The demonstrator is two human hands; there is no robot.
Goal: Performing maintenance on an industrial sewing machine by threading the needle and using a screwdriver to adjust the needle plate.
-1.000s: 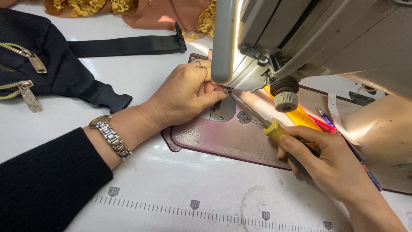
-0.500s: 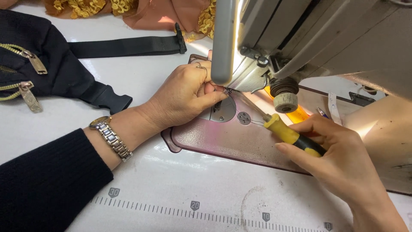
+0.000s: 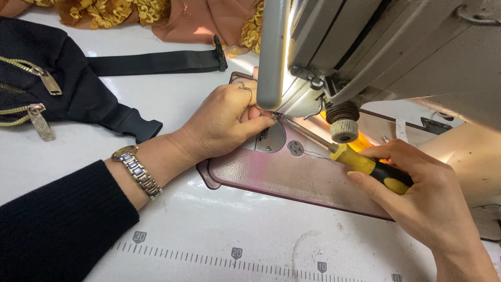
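Screwdriver (image 3: pixel 365 166): yellow-black handle, tip under sewing machine (image 3: pixel 376 47) head, over needle plate (image 3: pixel 271 140).
Right hand (image 3: pixel 422 198): closed round screwdriver handle.
Left hand (image 3: pixel 224 122): fingertips pinched at needle area, what they hold can't tell.
Worktop (image 3: pixel 209 230): black bag (image 3: pixel 47 89) at left.

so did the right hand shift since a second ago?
Yes. The right hand holding the yellow-handled screwdriver has risen slightly toward the knurled knob; the tip stays near the needle area.
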